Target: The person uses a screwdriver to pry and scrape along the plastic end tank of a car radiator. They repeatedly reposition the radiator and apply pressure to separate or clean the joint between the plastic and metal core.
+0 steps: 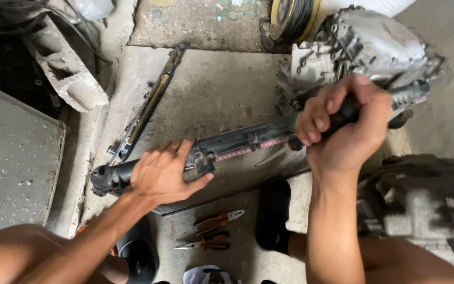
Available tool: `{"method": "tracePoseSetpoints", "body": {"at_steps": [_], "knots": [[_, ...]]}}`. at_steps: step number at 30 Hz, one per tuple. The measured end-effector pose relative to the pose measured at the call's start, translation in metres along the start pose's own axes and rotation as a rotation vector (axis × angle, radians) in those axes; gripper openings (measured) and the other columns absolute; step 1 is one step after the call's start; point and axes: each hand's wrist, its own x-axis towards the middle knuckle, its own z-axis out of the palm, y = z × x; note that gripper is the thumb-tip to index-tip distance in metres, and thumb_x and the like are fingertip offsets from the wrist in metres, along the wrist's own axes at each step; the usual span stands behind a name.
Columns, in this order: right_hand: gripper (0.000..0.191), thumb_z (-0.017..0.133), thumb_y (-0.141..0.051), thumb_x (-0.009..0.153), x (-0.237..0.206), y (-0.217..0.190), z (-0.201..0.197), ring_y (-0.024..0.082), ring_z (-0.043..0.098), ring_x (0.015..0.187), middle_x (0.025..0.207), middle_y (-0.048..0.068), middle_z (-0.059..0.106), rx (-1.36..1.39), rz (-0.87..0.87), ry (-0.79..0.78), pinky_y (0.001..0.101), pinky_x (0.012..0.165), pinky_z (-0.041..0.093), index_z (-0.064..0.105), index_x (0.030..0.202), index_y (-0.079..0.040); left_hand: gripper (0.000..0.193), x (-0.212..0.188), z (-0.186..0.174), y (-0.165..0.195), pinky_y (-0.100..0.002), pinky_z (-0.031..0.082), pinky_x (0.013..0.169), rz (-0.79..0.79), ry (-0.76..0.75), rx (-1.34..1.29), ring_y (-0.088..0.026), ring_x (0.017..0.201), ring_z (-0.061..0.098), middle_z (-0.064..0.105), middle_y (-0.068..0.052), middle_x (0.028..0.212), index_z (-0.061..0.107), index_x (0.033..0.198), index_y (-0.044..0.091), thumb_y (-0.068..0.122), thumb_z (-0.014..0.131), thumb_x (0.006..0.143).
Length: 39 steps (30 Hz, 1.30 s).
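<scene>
So this is a car radiator [248, 158] stood on edge on a rough, dusty concrete floor [211, 89], with the black plastic end tank along the top and the fine grey finned core hanging below it. The tank is long and ribbed, a thin pinkish seam runs where plastic meets metal, and a round hose neck sits at the left end.

Left hand [164, 173] is laid over the tank near that neck, fingers spread fairly wide and draped across the top, thumb hooked under, more pressing than gripping. Right hand [342, 126] is balled tight around the tank's other end, knuckles up, fingers fully curled round the black plastic.

Behind the right hand there's a chunky cast aluminium gearbox housing [363, 47], dull grey, all ribs and bolt bosses. Another grimy cast part [421, 205] sits low right. A second long black tank strip [148, 105] lies diagonally on the slab, well apart from the radiator. Two pairs of orange-handled pliers [214, 231] lie on the floor just below the core, between the person's feet. A broken hollow concrete block [69, 73] is top left
</scene>
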Motion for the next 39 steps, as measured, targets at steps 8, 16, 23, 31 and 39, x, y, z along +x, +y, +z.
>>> {"method": "tracePoseSetpoints", "body": {"at_steps": [8,16,23,31,39], "knots": [[0.038,0.047,-0.035,0.103,0.017,-0.019,-0.005,0.018,0.035,0.043,0.059,0.006,0.040,0.134,0.018,0.115,0.0356,0.040,0.030,0.048,0.076,-0.008,0.090,0.016,0.012,-0.002,-0.047,0.061,0.076,-0.018,0.027,0.084,-0.040,0.090,0.074,0.070,-0.027,0.115,0.058,0.139,0.006,0.067,0.068,0.073],[0.032,0.067,-0.029,0.095,0.036,-0.006,-0.045,0.016,0.068,0.058,0.065,0.008,0.070,-1.206,-0.033,0.036,0.0321,0.061,0.051,0.077,0.093,0.001,0.085,0.015,0.029,-0.004,-0.045,0.064,0.069,0.110,0.212,0.096,-0.040,0.085,0.076,0.072,-0.028,0.113,0.062,0.129,0.000,0.060,0.068,0.069],[0.031,0.071,-0.025,0.091,0.052,-0.014,-0.131,0.020,0.075,0.078,0.086,0.014,0.077,-1.302,-0.090,0.303,0.0323,0.075,0.056,0.078,0.107,0.001,0.086,0.010,0.022,0.005,-0.044,0.065,0.055,-0.047,-0.061,0.122,-0.034,0.070,0.078,0.070,-0.026,0.118,0.059,0.138,0.003,0.060,0.066,0.074],[0.040,0.070,-0.039,0.095,0.033,0.011,-0.152,0.018,0.072,0.068,0.077,0.013,0.075,-1.225,0.186,0.214,0.0334,0.070,0.054,0.075,0.109,-0.002,0.093,0.002,0.004,0.013,-0.047,0.064,0.071,-0.033,-0.150,0.080,-0.037,0.090,0.075,0.067,-0.026,0.120,0.049,0.141,0.004,0.068,0.067,0.075],[0.040,0.084,-0.029,0.079,0.018,0.030,-0.124,0.018,0.076,0.076,0.081,0.011,0.078,-1.300,0.131,0.143,0.0340,0.072,0.057,0.076,0.105,0.000,0.092,-0.001,-0.001,0.008,-0.050,0.058,0.085,-0.083,-0.186,-0.049,-0.040,0.096,0.073,0.071,-0.023,0.108,0.051,0.140,0.005,0.063,0.072,0.072]]}}
